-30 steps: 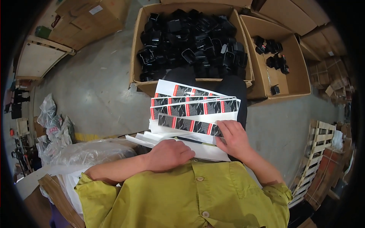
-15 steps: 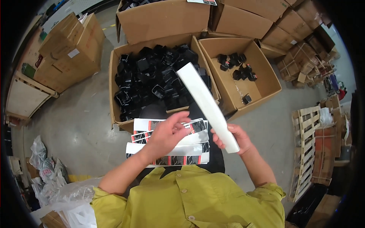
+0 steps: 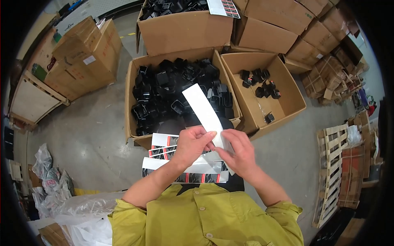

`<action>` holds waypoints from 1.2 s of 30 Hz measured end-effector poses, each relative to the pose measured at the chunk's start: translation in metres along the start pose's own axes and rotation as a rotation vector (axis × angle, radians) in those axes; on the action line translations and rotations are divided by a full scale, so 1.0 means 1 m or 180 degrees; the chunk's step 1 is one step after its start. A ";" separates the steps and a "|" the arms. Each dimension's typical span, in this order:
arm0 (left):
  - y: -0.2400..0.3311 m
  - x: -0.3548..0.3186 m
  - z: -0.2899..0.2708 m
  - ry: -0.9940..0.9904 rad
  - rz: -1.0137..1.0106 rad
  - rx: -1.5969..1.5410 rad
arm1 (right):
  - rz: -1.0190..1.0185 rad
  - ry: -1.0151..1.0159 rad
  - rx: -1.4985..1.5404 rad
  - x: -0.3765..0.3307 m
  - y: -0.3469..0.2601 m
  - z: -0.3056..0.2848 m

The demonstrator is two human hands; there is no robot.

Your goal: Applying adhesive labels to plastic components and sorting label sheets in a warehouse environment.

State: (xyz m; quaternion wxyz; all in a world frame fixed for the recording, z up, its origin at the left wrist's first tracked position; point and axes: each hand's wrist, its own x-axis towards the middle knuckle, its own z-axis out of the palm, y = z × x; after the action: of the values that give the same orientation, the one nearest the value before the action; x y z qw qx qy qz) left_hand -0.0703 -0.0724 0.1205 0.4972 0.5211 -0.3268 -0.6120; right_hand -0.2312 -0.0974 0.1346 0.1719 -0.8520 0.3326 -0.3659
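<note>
A long white strip [image 3: 202, 107], its blank side toward me, is held between both hands above my lap. My left hand [image 3: 192, 143] pinches its left edge between thumb and fingers. On the opposite edge, the fingers of my right hand [image 3: 238, 151] are closed round the strip near its lower end. Beneath the hands lie several sheets of printed labels [image 3: 197, 177] in black, red and white, overlapping on my lap. My hands and the strip cover part of them. Just past the strip's far end is a cardboard box [image 3: 128, 96] full of black plastic parts [image 3: 158, 88].
To the right, an open carton [image 3: 287, 92] holds several black pieces. Behind stands another box [image 3: 184, 35] of black parts with a label sheet [image 3: 223, 8] on it. Stacked cartons [image 3: 88, 61], a wooden pallet [image 3: 331, 172] and clear plastic wrap [image 3: 88, 205] surround me.
My left hand has moved right and taken hold of the strip, which my right hand alone held before. The strip has come lower and nearer, and my right hand has shifted left.
</note>
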 end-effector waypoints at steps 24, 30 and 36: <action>0.003 -0.003 -0.004 0.0079 0.0636 -0.0692 | 0.2344 -0.0483 0.3591 0.001 0.020 0.015; 0.004 -0.009 -0.001 0.0162 0.0738 -0.0232 | 0.2053 -0.0347 0.2792 0.000 0.019 0.020; 0.025 -0.013 0.009 0.0820 0.1182 0.1187 | 0.1119 0.0745 0.1296 0.019 0.004 0.005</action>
State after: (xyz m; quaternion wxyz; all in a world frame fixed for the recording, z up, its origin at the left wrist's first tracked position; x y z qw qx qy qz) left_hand -0.0730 -0.0683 0.1501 0.5337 0.6081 -0.4576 -0.3688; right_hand -0.2193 -0.1132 0.1389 0.3605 -0.6813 0.4124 -0.4855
